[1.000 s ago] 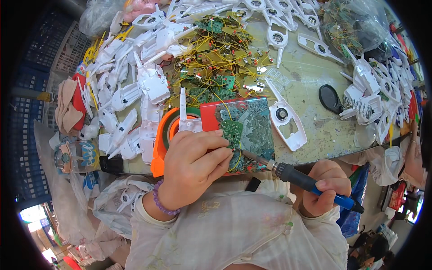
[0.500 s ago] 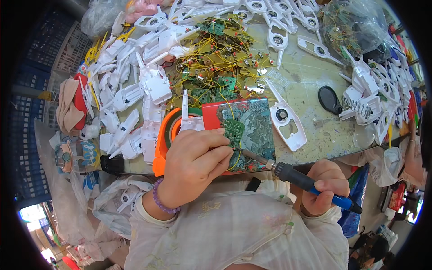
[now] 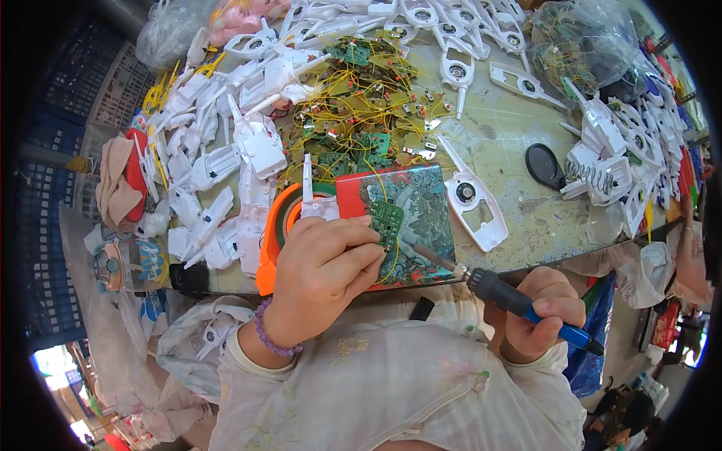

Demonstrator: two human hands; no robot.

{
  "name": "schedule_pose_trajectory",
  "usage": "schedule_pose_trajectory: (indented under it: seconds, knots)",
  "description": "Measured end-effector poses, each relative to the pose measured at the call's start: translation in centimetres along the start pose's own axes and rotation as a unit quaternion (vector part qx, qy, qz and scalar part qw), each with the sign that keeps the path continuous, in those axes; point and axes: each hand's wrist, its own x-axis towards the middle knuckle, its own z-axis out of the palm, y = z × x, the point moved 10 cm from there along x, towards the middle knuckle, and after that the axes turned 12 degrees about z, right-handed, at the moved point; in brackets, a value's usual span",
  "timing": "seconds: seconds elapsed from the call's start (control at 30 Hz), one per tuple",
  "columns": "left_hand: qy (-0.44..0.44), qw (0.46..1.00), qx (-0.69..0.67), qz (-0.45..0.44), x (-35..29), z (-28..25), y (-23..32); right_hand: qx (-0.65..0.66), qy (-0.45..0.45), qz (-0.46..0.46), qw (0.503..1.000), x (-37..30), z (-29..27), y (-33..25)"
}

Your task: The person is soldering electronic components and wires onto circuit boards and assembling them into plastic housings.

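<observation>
My left hand (image 3: 323, 259) pinches a small green circuit board (image 3: 385, 219) by its left edge, thumb and fingers closed on it. A thin yellow wire runs from the board. Beneath it lies a worn mat with a red left side (image 3: 429, 199), scuffed grey-green elsewhere. My right hand (image 3: 543, 312) is wrapped round the blue and black handle of a soldering iron (image 3: 500, 292). Its metal tip points left, just to the right of the board and seemingly apart from it. To the right of the mat lies a white plastic housing (image 3: 472, 197) with a round speaker-like part.
A heap of circuit boards with yellow wires (image 3: 361, 105) covers the middle back. White plastic housings (image 3: 259, 143) pile up on the left. Beside my left hand stands an orange ring-shaped holder (image 3: 271, 244). Farther right are a black round lid (image 3: 544, 165) and a coiled spring (image 3: 590, 179).
The soldering iron's tip has drawn back to the right, away from the lower edge of the circuit board. My left hand keeps its hold on the board almost unmoved.
</observation>
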Motion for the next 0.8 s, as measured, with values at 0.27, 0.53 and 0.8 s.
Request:
schedule_pose_trajectory:
  seconds: [0.27,0.53,0.8]
  knots:
    - [0.017,1.0,0.0,0.009,0.2,-0.3,0.0,-0.268,0.416,-0.054,0.867,-1.4,-14.1,-1.7]
    - [0.036,0.999,0.02,0.015,0.0,-0.5,-0.1,-0.166,0.43,0.036,0.887,2.5,-23.9,-2.2]
    - [0.07,0.992,0.058,-0.084,1.0,-1.8,-0.1,-0.185,0.275,0.267,0.905,5.7,-20.7,11.7]
